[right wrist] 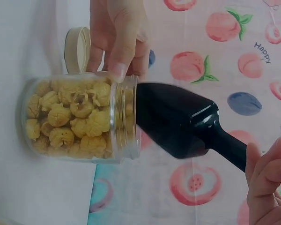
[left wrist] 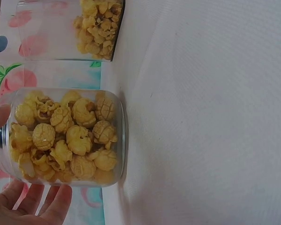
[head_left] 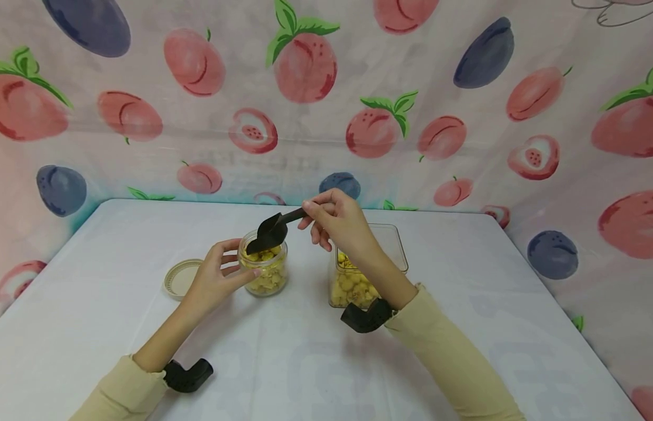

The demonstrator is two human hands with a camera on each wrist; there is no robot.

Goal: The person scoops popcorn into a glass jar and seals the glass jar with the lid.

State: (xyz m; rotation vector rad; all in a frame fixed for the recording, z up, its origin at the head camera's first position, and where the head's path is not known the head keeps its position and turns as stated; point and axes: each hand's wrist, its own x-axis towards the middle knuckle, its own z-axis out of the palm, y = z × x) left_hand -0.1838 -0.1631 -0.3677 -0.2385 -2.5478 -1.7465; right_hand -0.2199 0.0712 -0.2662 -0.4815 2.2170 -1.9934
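Left hand (head_left: 213, 280) curled round a small glass jar (head_left: 264, 270) of yellow popcorn (left wrist: 65, 140), thumb and fingers on opposite sides, jar upright on the white table (head_left: 284, 362). Right hand (head_left: 339, 225) pinching the handle of a black scoop (head_left: 271, 232), tipped down with its nose at the jar's mouth. Just right of the jar, a square clear container (head_left: 392, 248) partly filled with popcorn. Left of the jar, 1 beige lid (head_left: 180, 278) lying flat. Fruit-print cloth (head_left: 326, 88) behind.
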